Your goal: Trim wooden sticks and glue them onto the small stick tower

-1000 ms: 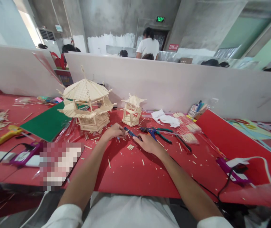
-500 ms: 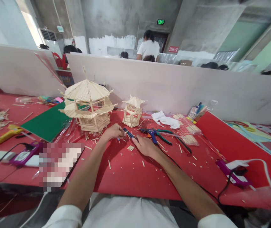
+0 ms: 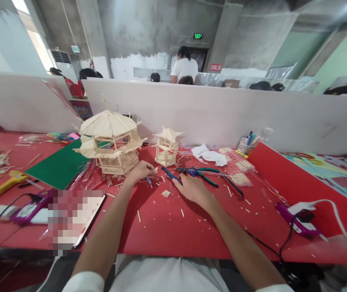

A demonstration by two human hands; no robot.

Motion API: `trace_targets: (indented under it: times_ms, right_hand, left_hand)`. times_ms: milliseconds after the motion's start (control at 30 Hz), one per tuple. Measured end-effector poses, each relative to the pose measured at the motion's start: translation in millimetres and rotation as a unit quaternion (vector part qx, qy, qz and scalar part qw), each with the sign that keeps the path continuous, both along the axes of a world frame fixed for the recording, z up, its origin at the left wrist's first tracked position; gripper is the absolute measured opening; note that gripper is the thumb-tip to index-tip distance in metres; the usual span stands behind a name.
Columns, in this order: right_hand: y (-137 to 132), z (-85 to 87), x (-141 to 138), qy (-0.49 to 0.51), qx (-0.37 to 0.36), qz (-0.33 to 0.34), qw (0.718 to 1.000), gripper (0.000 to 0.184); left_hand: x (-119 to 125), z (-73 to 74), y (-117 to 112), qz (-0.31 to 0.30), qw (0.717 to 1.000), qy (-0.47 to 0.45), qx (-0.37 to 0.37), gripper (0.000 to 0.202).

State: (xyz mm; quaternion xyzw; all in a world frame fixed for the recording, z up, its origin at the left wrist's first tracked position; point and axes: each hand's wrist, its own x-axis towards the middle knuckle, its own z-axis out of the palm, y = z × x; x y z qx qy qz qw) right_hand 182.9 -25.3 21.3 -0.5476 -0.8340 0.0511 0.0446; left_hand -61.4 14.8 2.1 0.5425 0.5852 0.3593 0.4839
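Note:
My left hand [image 3: 143, 171] is closed in a pinch in front of the large stick pavilion [image 3: 115, 142]. A small pale piece of stick [image 3: 156, 170] shows at its fingertips. My right hand [image 3: 193, 187] is closed around the near end of a slim blue tool [image 3: 169, 173], whose tip points away to the left; its exact kind is unclear. Beyond both hands stands a small stick pavilion [image 3: 166, 149]. Short cut sticks [image 3: 166, 194] lie in a little group between my arms. A blue pen-like item [image 3: 149, 181] lies by my left hand.
Blue-and-green-handled pliers [image 3: 205, 172] and bagged sticks [image 3: 242, 178] lie to the right, near white tissue [image 3: 208, 155]. A red board [image 3: 298, 186], a green board [image 3: 59, 162], a yellow glue gun [image 3: 5, 184] and power strips [image 3: 298, 219] flank the space. A white partition [image 3: 222, 113] stands behind.
My left hand has drawn left, away from the blue tool's tip, with the small stick piece now showing in its fingers. My right hand and the tool have shifted slightly right.

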Motion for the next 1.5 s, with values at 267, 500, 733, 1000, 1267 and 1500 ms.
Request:
trace_targets:
  times_ms: [267,500,733,1000,1267,1500]
  right_hand:
    - [-16,5.1,4,-0.079,-0.035,-0.030,0.996,0.056]
    - [-24,-0.8,-6,-0.102,-0.014,-0.058,0.993,0.058]
    - [-25,-6.0,-9,-0.100,-0.008,-0.077,0.992,0.070]
    - [-7,-0.3,-5,0.066,0.041,0.045,0.996,0.047]
    - [15,-13.6,-11,0.358,0.034,0.142,0.922,0.019]
    - [17,-22.0,-15,0.478,-0.016,0.115,0.870,0.020]
  left_hand:
    - [0,2.7,1,0.019,0.999,0.032,0.006,0.024]
    - [-3,3.4,1,0.005,0.996,0.091,0.025,0.030]
    - [-10,-1.2,5,-0.010,0.987,0.142,0.073,0.029]
    - [10,8.9,-6,-0.111,0.989,0.078,0.053,0.038]
    - [30,4.9,-9,-0.204,0.978,0.032,0.021,0.042]
    - [35,-3.2,-6,-0.204,0.974,0.069,0.068,0.036]
